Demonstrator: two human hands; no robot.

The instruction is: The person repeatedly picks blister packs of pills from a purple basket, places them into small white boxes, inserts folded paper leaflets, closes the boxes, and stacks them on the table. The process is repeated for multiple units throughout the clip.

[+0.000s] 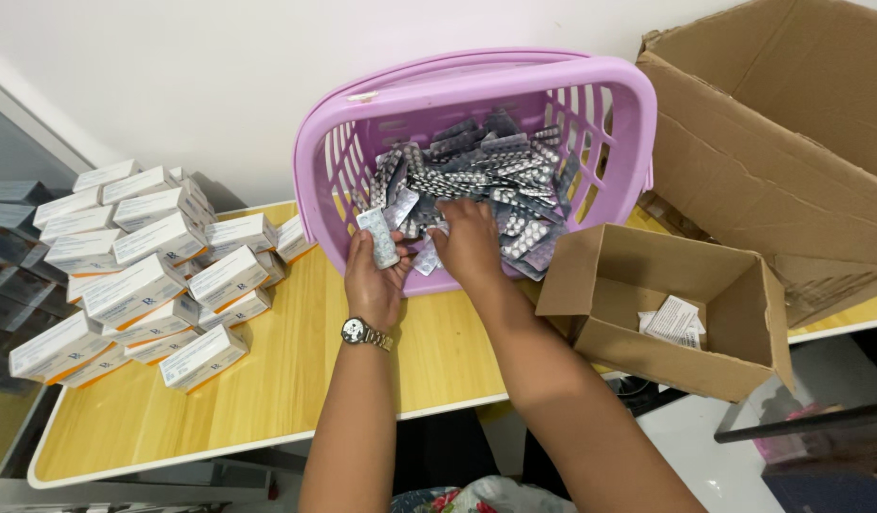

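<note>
The right hand [469, 242] lies palm-down, fingers spread on the silver blister strips [486, 180] heaped in the tilted lilac plastic basket [362, 123], just beside the left hand [374, 275], whose fingers clasp one upright strip [377, 236].

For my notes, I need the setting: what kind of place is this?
Probably a pharmacy stockroom or packing desk: a lilac basket of blister packs, stacked white medicine boxes, and cardboard cartons.
</note>
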